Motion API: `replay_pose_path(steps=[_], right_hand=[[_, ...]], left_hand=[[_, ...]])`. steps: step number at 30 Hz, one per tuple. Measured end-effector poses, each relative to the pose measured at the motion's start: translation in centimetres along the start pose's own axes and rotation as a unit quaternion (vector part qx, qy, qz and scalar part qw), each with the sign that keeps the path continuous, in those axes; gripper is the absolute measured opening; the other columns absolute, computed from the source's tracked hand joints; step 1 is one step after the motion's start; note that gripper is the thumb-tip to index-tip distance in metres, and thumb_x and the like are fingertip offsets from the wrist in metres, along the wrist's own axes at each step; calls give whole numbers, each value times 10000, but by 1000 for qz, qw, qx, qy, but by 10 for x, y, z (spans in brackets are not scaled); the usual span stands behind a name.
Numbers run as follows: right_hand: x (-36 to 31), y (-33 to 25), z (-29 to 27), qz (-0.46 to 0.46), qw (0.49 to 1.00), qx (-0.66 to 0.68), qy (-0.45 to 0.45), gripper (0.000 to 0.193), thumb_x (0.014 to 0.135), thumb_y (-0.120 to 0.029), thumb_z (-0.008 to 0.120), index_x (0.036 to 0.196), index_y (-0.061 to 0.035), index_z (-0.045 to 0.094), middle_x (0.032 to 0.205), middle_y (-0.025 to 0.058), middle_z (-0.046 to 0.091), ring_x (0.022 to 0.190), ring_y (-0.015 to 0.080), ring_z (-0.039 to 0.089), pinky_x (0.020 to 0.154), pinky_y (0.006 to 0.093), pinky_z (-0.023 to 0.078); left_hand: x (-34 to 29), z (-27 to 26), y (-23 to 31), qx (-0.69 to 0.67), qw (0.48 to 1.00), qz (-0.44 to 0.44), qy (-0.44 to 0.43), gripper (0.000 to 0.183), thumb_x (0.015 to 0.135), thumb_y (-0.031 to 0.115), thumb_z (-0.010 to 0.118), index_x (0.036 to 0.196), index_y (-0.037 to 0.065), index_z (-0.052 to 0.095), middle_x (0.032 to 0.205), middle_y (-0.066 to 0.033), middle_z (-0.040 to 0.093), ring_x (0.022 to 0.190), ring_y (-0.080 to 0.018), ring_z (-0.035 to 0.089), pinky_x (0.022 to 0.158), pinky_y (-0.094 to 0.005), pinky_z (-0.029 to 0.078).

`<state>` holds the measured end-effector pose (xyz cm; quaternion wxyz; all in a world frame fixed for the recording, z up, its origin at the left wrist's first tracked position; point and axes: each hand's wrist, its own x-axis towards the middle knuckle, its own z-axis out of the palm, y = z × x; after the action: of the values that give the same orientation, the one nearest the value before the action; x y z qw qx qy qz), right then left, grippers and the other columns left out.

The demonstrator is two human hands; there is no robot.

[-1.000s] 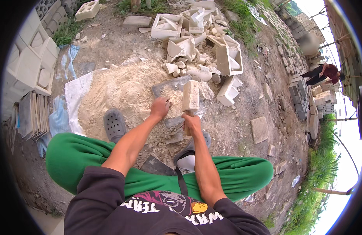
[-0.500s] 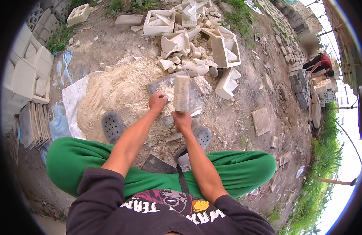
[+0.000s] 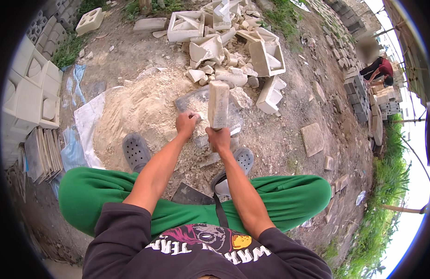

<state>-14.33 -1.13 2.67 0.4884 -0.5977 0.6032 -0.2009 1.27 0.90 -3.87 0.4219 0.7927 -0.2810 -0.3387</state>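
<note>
My right hand (image 3: 218, 139) is closed round the grip of a dusty mallet (image 3: 218, 104). Its long, pale, block-shaped head points away from me, over a grey slab (image 3: 233, 118) strewn with crumbs. At the slab's left side my left hand (image 3: 187, 123) is closed, its fingertips pinching a small whitish stone chunk (image 3: 199, 116). Left of that hand spreads a heap of sandy crushed stone (image 3: 131, 109), partly on a white sheet (image 3: 88, 122). My feet, in grey clogs, stand either side of the work spot.
Broken pale blocks (image 3: 266, 58) and rubble are piled just beyond the slab. Moulded blocks (image 3: 31, 88) and thin upright boards (image 3: 43, 151) stand at left. A flat stone (image 3: 312, 139) lies at right. Farther right, a person in red (image 3: 384, 69) bends by stacked grey blocks (image 3: 357, 95).
The mallet's head has tilted slightly, and my right hand has shifted a little. My left hand stays beside the slab, its pinched chunk now showing more clearly. The whole view has shifted slightly.
</note>
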Motion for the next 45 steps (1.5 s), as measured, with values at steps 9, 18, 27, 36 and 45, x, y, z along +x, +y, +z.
replay_pose_path(steps=[9, 18, 27, 36, 45], right_hand=[[-3, 19, 0, 133, 988, -34, -69, 301, 738, -240, 764, 775, 54, 711, 623, 109, 672, 530, 216, 686, 520, 341, 550], [8, 16, -21, 140, 989, 9, -42, 327, 727, -283, 740, 729, 40, 697, 599, 108, 676, 537, 212, 684, 565, 349, 550], [5, -28, -25, 32, 997, 62, -17, 313, 749, -287, 738, 743, 24, 704, 600, 99, 677, 540, 197, 684, 535, 347, 524], [-6, 29, 13, 142, 988, 41, -55, 233, 790, -196, 728, 818, 29, 676, 616, 69, 633, 489, 172, 624, 457, 325, 505], [13, -12, -5, -31, 991, 127, 12, 174, 795, -128, 699, 722, 19, 639, 564, 58, 610, 476, 159, 619, 452, 328, 479]], left_hand=[[-2, -12, -4, 176, 971, 161, 27, 222, 853, 220, 740, 1020, 74, 754, 1004, -121, 728, 931, -301, 690, 814, -397, 542], [7, -14, 4, 233, 929, 274, -86, 216, 856, 233, 696, 991, 65, 715, 1029, -156, 695, 1009, -342, 644, 877, -448, 523], [3, -7, -9, 184, 948, 260, -16, 188, 838, 200, 740, 932, 38, 730, 934, -157, 701, 948, -344, 648, 837, -436, 513], [-1, -7, 0, 216, 939, 267, -9, 101, 847, 148, 694, 878, 76, 758, 937, -118, 689, 979, -312, 627, 867, -420, 517], [5, -5, -19, 199, 938, 283, -1, 86, 847, 165, 705, 870, 95, 748, 920, -103, 678, 968, -308, 625, 858, -423, 522]])
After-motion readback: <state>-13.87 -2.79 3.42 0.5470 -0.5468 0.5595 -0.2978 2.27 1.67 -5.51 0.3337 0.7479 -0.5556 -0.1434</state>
